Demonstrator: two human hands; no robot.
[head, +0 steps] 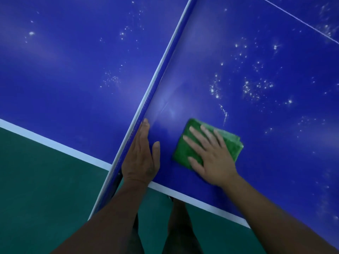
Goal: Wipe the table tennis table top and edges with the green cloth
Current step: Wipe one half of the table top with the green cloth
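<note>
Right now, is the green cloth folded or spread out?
Folded. The green cloth is a compact pad with stacked layers showing at its right edge, pressed under the right hand.

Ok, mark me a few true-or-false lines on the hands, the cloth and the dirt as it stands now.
1. The right hand lies flat on the green cloth. True.
2. The left hand grips the cloth as well. False: it rests with straight fingers on the table top, alongside the net.
3. The cloth is spread out in a single layer. False: it is folded into a thick pad.
4. White specks show on the blue surface beyond the cloth. True.
</note>
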